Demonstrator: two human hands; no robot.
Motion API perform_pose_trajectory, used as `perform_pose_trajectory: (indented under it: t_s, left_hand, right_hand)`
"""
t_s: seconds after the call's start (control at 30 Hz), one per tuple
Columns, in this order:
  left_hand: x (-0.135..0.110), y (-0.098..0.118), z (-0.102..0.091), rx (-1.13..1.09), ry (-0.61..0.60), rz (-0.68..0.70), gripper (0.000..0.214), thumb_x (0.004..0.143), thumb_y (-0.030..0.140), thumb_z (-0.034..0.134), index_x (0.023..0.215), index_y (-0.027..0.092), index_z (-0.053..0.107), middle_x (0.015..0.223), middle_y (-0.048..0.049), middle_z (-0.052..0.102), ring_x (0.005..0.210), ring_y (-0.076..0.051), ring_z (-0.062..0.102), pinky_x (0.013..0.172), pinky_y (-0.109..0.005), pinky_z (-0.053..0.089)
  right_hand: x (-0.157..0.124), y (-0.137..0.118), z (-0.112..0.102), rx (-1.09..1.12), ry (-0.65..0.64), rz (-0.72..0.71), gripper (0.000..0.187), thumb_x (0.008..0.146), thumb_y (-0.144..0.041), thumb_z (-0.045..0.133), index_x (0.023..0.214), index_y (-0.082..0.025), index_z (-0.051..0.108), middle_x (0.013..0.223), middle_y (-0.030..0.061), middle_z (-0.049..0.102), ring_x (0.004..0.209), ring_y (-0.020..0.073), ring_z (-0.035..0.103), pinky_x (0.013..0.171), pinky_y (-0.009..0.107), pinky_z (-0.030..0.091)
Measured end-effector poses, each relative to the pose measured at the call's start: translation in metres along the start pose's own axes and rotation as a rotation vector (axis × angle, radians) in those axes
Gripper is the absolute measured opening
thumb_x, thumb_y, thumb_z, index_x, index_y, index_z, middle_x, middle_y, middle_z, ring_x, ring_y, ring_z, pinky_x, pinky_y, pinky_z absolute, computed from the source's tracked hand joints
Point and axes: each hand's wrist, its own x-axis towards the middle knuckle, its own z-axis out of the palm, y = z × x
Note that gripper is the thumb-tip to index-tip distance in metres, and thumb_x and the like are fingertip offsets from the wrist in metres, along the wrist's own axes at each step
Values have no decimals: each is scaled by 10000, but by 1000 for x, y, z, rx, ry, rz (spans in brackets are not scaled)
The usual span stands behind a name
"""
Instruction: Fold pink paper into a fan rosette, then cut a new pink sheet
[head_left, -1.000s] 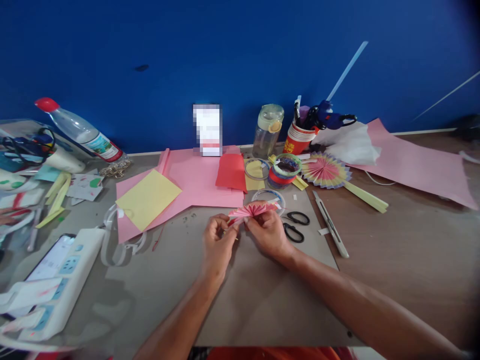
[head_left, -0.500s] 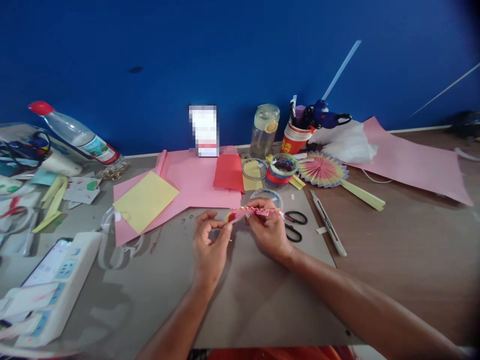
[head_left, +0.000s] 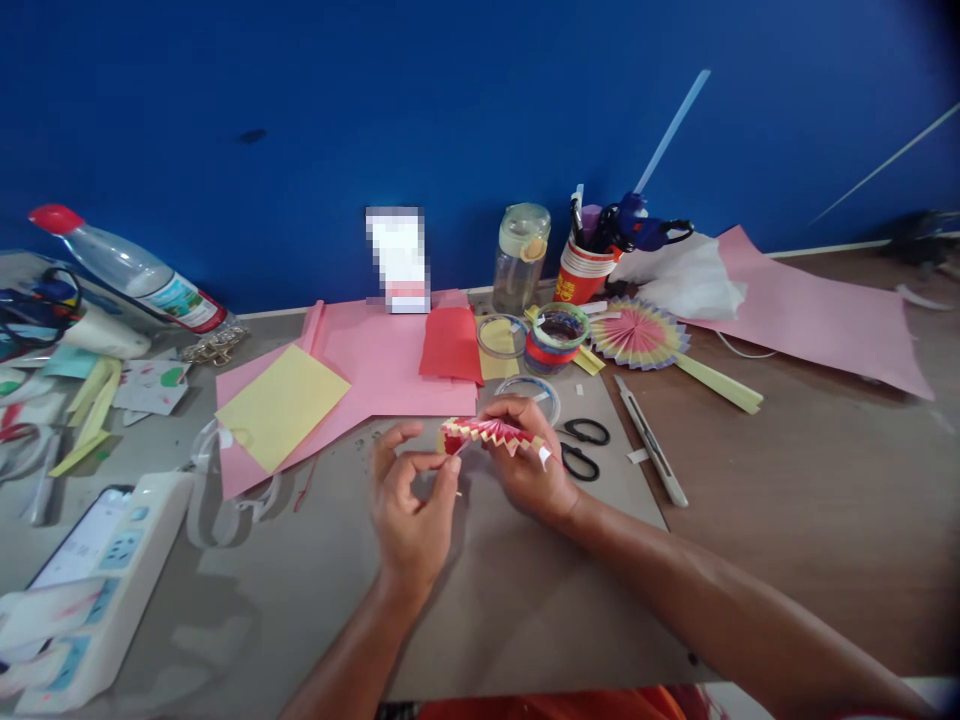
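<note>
A small pleated paper fan (head_left: 499, 432), pink and red with a yellow zigzag edge, is held up between both hands above the desk. My left hand (head_left: 411, 500) pinches its left end between thumb and index finger, with the other fingers loosely curled. My right hand (head_left: 534, 470) is closed around the fan's right part from behind and below, some fingertips hidden by the pleats. Just right of that hand lie black-handled scissors (head_left: 581, 460), their blades hidden. A tape roll (head_left: 551, 400) lies behind the right hand.
Pink paper (head_left: 390, 350), a yellow sheet (head_left: 281, 405) and red paper (head_left: 451, 345) lie behind the hands. At right are a finished-looking round fan (head_left: 637, 333) and a utility knife (head_left: 651, 440). A jar (head_left: 521, 262) and a red cup (head_left: 581, 272) stand near the wall. A power strip (head_left: 124, 590) is at left.
The fan has tilted and spread, so more of its pleats and zigzag edge face me. Both hands keep their hold. The whole view has shifted slightly.
</note>
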Motion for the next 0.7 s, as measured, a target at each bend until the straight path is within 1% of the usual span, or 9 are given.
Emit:
perform_pose_trajectory:
  t_s: [0.1, 0.13, 0.2, 0.3, 0.37, 0.43, 0.57, 0.63, 0.7]
  left_hand:
    - [-3, 6, -1, 144, 65, 253, 53, 724, 193, 694, 712, 218, 650, 1028, -76, 605, 1030, -240, 549, 969, -463, 369]
    - [-4, 6, -1, 170, 74, 298, 64, 715, 179, 700, 707, 220, 652, 1013, -78, 609, 1030, -243, 548, 974, -469, 361]
    - [-2, 6, -1, 169, 67, 283, 59, 731, 186, 687, 705, 216, 643, 1020, -81, 608, 1016, -238, 552, 956, -459, 378]
    - [1, 3, 0, 91, 28, 129, 79, 783, 232, 636, 712, 205, 614, 1047, -80, 596, 998, -226, 559, 892, -419, 431]
    - [1, 3, 0, 57, 14, 77, 91, 798, 238, 618, 716, 201, 603, 1046, -77, 591, 994, -221, 563, 864, -400, 449]
    - [-2, 4, 0, 86, 27, 133, 63, 783, 209, 635, 724, 204, 613, 1043, -78, 590, 1003, -223, 559, 900, -418, 430]
    - [-9, 7, 0, 231, 92, 412, 116, 681, 146, 729, 720, 240, 672, 987, -76, 616, 1019, -243, 541, 1026, -495, 298]
    - [-10, 8, 0, 261, 115, 455, 133, 659, 145, 747, 714, 252, 691, 962, -76, 627, 1000, -244, 545, 1035, -499, 283]
    - [-10, 7, 0, 260, 119, 436, 118, 670, 152, 740, 713, 254, 699, 958, -80, 631, 997, -243, 545, 1018, -486, 312]
  right_hand:
    - [1, -2, -1, 24, -7, -33, 259, 755, -119, 586, 981, -233, 530, 918, 35, 585, 856, 184, 582, 762, 333, 478]
    - [1, -2, -1, 32, -4, -39, 258, 758, -128, 588, 984, -237, 528, 919, 37, 583, 859, 187, 582, 766, 339, 477]
    - [1, -1, -1, 38, 12, -37, 249, 760, -141, 587, 981, -241, 526, 912, 40, 579, 850, 191, 579, 757, 346, 481]
    - [1, 1, 0, 41, 19, -26, 243, 755, -150, 585, 973, -240, 524, 903, 41, 574, 843, 194, 576, 749, 349, 486]
    - [1, 0, 0, 57, 19, -26, 251, 754, -146, 584, 979, -241, 526, 909, 40, 573, 844, 192, 574, 753, 348, 484]
    - [1, -1, 0, 73, 18, -42, 270, 754, -132, 584, 992, -244, 529, 923, 40, 570, 851, 189, 572, 755, 342, 479]
    - [1, -4, -2, 80, -5, -88, 309, 751, -129, 608, 1025, -250, 531, 951, 46, 565, 882, 194, 566, 756, 337, 476]
    - [1, -4, -3, 69, 1, -90, 285, 764, -157, 613, 1021, -250, 530, 945, 47, 569, 887, 199, 568, 761, 344, 478]
    - [1, -3, -3, 47, 13, -76, 249, 780, -201, 614, 1008, -249, 529, 939, 50, 574, 888, 205, 571, 767, 355, 482]
